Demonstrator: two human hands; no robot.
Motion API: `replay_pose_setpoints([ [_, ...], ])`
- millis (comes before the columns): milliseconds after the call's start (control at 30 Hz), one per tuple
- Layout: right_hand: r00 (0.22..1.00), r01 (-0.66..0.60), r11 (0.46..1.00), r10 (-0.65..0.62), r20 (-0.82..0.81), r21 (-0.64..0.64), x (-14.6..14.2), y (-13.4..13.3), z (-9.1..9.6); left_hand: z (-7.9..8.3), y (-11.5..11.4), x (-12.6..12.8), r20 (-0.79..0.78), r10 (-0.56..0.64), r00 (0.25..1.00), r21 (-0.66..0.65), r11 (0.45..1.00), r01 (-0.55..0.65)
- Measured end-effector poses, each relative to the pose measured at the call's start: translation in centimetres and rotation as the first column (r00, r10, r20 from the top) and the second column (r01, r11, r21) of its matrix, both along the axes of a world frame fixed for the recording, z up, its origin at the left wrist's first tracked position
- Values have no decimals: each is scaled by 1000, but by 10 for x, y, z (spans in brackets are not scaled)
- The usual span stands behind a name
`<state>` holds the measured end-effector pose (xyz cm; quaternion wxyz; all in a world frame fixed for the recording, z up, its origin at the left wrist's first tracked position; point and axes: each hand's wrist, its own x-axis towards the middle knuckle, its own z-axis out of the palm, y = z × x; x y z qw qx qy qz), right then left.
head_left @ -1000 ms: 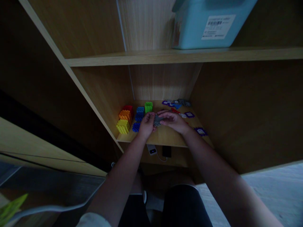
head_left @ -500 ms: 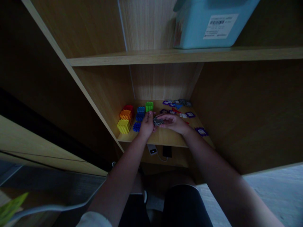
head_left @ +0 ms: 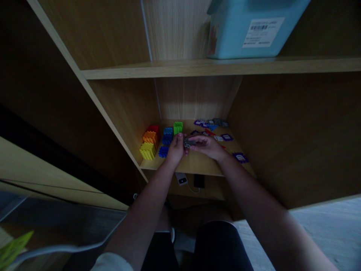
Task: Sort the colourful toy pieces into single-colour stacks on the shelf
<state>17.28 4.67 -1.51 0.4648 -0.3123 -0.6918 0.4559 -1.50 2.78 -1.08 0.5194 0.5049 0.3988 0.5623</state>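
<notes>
Between my two hands is a small grey piece with notched edges (head_left: 188, 142), held above the lower shelf board (head_left: 194, 165). My left hand (head_left: 176, 147) grips it from the left, thumb on top. From the right, the fingers of my right hand (head_left: 207, 146) pinch its other side. Just left of my hands stand notched blue blocks (head_left: 167, 139) and a bright green block (head_left: 178, 127). Farther left, a yellow block (head_left: 147, 150), an orange block (head_left: 150, 137) and a red block (head_left: 153, 130) form a row. Purple-edged flat pieces (head_left: 226, 137) lie to the right.
A light-blue plastic bin (head_left: 242, 34) with a label sits on the upper shelf (head_left: 180, 69). Grey pieces (head_left: 218, 121) lie at the back right. Below the shelf are a white device (head_left: 181, 178) and a black one (head_left: 199, 180), with a cable. Side panels enclose the shelf.
The grey piece has tilted slightly between my fingers. Both hands stay in nearly the same place, and the blocks have not moved.
</notes>
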Motion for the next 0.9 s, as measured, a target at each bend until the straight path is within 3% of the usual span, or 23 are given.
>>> replay_pose_setpoints([
  [200, 978, 205, 964, -209, 2, 168, 2, 3, 0, -3, 8, 3, 104, -58, 993, -14, 998, 60],
  [333, 977, 205, 948, -214, 11, 244, 3, 0, 3, -4, 10, 3, 102, -49, 994, -16, 999, 51],
  [667, 989, 148, 971, -143, -38, 186, 1, 1, 0, -3, 9, 0, 101, 7, 995, -15, 1000, -6],
  [900, 984, 176, 980, -172, -57, 89, 0, 3, -4, -1, 8, 0, 92, 23, 995, -32, 999, -20],
])
